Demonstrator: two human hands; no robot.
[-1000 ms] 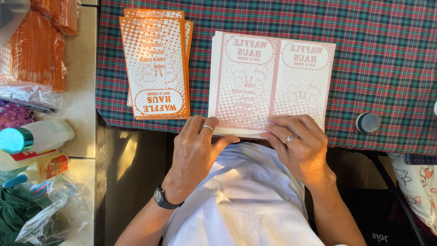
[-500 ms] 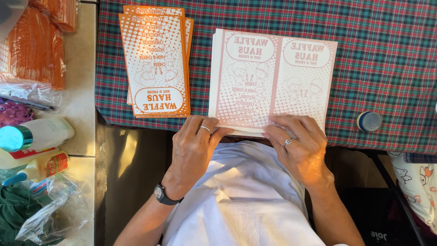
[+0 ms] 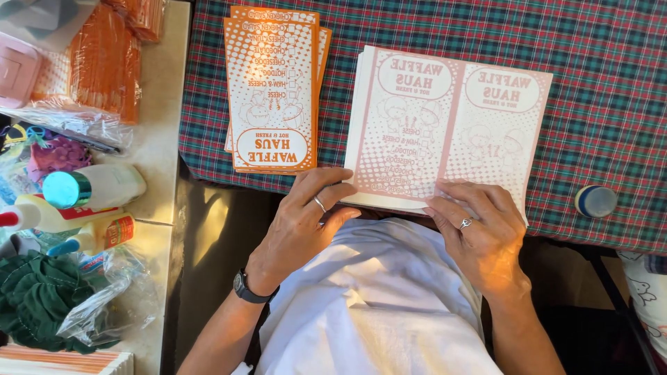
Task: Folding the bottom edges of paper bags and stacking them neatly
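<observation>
A stack of pale pink printed sheets [image 3: 451, 125] lies on the plaid tablecloth [image 3: 597, 83], its near edge hanging over the table edge. My left hand [image 3: 306, 222], with a ring and a wristwatch, grips the stack's near left corner. My right hand [image 3: 479, 232], also ringed, rests with fingers curled on the near edge towards the right. To the left lies a pile of orange printed sheets [image 3: 274, 90], untouched by either hand.
A small round blue-and-white cap or pot [image 3: 595, 201] sits at the cloth's right. On the side counter at left stand glue bottles [image 3: 76, 208], wrapped orange packs [image 3: 104, 62], plastic bags and green fabric [image 3: 35, 298].
My right hand has slid a little along the near edge of the pink stack. The left hand's fingers have shifted slightly at the corner. The stack stays in place.
</observation>
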